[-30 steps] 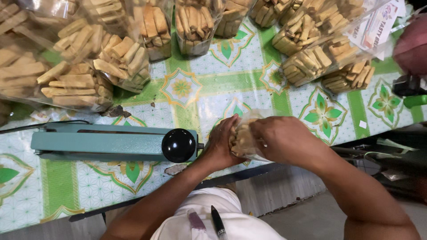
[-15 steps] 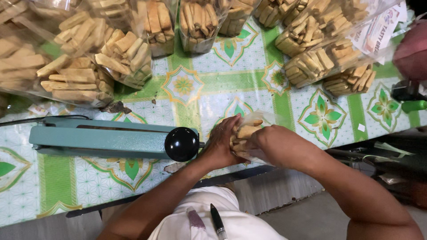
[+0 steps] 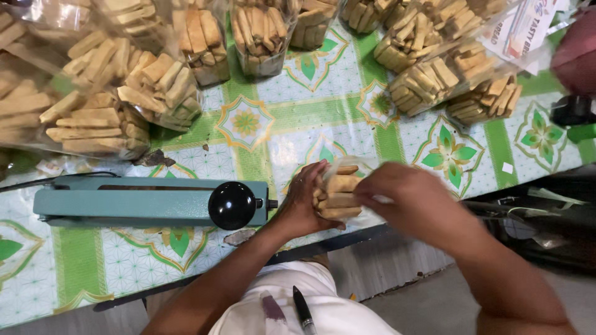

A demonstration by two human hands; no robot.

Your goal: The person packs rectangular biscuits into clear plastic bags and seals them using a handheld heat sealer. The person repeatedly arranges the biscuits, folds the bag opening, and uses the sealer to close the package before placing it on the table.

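Right at the near edge of the surface point(image 3: 273, 133), about midway along it, both hands are closed on one small clear bag of biscuit sticks point(image 3: 335, 197). The left hand point(image 3: 303, 201) cups the bag's side and underside, fingers wrapped around the stack, while the right hand point(image 3: 413, 201) pinches the loose plastic at the bag's other side; its fingertips are blurred, so the exact grip there cannot be told. The bag looks light, its film thin and slippery, and the sticks inside seem dry and brittle, likely to snap if squeezed hard, so a hold low around the packed stack, with the free film gathered above it, would probably serve best. Just to the left lies a teal heat sealer point(image 3: 143, 201) with a black knob point(image 3: 231, 205). Filled bags point(image 3: 155, 80) crowd the far edge.
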